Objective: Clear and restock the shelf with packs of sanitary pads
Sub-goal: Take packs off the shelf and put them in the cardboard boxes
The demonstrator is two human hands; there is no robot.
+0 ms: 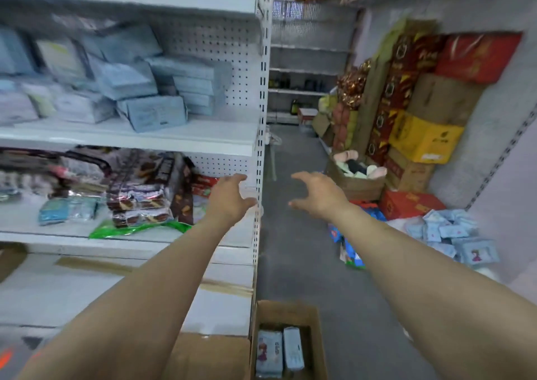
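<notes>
Lying shelved above and leftward of left hand point(229, 198): pad packs point(152, 112).

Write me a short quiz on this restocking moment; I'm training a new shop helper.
1. True or false: the left hand and the right hand each grip a pack.
2. How many packs stand in the open cardboard box on the floor near the person? A) one B) two C) five
3. Fill in: the pile of pale blue packs lies on the floor to the person's ____.

Key: 1 false, both hands are empty with fingers spread; 2 B; 3 right.
</notes>
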